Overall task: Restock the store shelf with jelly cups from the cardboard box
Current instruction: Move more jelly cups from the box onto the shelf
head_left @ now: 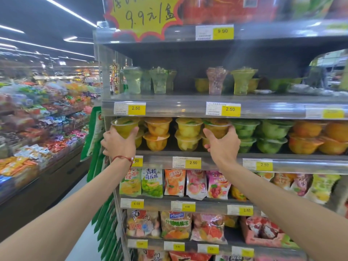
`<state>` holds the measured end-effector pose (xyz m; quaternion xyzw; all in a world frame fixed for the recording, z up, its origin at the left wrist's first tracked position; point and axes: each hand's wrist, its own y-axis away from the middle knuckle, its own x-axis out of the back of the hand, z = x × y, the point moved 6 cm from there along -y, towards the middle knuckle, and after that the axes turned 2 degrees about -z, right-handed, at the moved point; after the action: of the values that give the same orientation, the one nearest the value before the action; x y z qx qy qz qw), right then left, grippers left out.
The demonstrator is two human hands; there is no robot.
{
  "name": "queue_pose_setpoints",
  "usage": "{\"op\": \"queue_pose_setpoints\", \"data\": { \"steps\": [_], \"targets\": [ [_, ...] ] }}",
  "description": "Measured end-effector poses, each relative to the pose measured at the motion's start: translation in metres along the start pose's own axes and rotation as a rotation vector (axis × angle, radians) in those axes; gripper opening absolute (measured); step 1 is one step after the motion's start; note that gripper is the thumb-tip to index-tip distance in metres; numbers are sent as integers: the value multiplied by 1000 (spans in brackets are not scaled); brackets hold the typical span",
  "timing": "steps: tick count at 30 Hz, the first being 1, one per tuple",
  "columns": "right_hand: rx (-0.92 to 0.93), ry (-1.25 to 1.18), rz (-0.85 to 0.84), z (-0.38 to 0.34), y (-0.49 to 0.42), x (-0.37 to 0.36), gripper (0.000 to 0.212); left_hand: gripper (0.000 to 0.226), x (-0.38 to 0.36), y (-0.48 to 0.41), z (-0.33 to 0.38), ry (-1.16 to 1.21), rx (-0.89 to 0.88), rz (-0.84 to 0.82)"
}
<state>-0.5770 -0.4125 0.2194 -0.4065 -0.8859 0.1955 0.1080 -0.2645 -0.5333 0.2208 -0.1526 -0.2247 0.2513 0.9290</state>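
**A:** Where are the cups?

**B:** One in each hand, both at the top tier of the shelf (156,161). The left cup (124,129), yellow-green, is at the shelf's left end. The right cup (216,129), amber, is further along, just beside the green cups (271,132).

**A:** And the grips?

**B:** The left hand (118,146) cradles its cup from below, thumb and fingers curled round the bowl. The right hand (222,146) does the same with its cup. Neither looks loosened.

**A:** So which step is this?

**B:** Placing, I'd say. Each cup is going on top of a lower one, to match the stacks (187,136) between the hands. I can't tell whether either cup is already resting, because the hands hide the contact.

**A:** What comes next?

**B:** Each cup needs to sit level and centred on the lid beneath before the fingers let go. Then the fingers should slide out downward without nudging the neighbours. After that it's back to the box, which isn't in view.

**A:** Anything else nearby?

**B:** Tall cups (216,81) above and pouches (175,182) below.
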Motion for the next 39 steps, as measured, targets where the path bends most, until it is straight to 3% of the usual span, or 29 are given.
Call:
{"op": "queue_pose_setpoints", "data": {
  "steps": [15,22,29,39],
  "targets": [
    [-2,-77,38,-6,9,-2,48,74,-15,1,14,-14,67,-57],
    [-24,-93,19,-2,9,-2,59,101,-23,22,16,77,69,-54],
    [-74,9,43,-2,5,-4,51,92,-30,43,15,193,80,48],
    [-118,161,53,-5,6,-9,44,92,-39,57,17,268,79,18]
  ]
}}
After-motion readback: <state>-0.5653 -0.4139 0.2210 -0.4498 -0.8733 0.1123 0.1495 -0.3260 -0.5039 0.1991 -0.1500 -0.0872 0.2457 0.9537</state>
